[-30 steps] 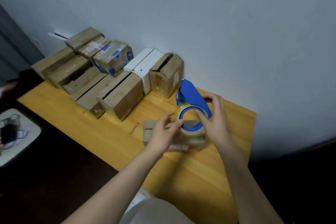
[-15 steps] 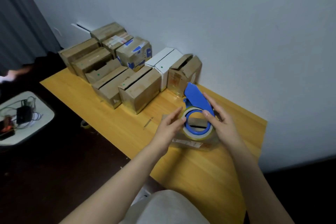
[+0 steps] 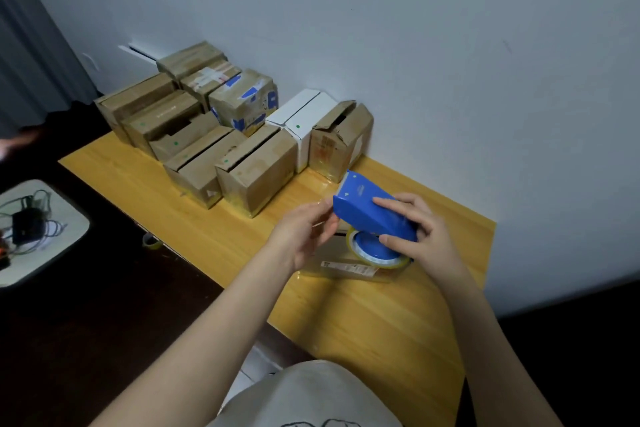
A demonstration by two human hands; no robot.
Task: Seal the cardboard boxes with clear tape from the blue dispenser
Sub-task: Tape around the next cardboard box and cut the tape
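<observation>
My right hand [image 3: 420, 236] grips the blue tape dispenser [image 3: 367, 211], which holds a roll of clear tape [image 3: 372, 255], just above a small flat cardboard box [image 3: 346, 262] on the yellow table [image 3: 363, 322]. My left hand [image 3: 304, 229] is at the dispenser's left end, fingers pinched near the tape's edge; whether it holds a tape end I cannot tell. The box is mostly hidden by both hands and the dispenser.
Several brown cardboard boxes [image 3: 252, 170] and a white box [image 3: 301, 121] stand in rows at the table's back left against the wall. A small tape roll [image 3: 150, 241] lies below the table's front edge. A white side table [image 3: 45, 253] with cables is at left.
The dispenser has tipped over from upright, so its blue back now faces up and the roll points down at the box. My left hand has shifted to the dispenser's left end.
</observation>
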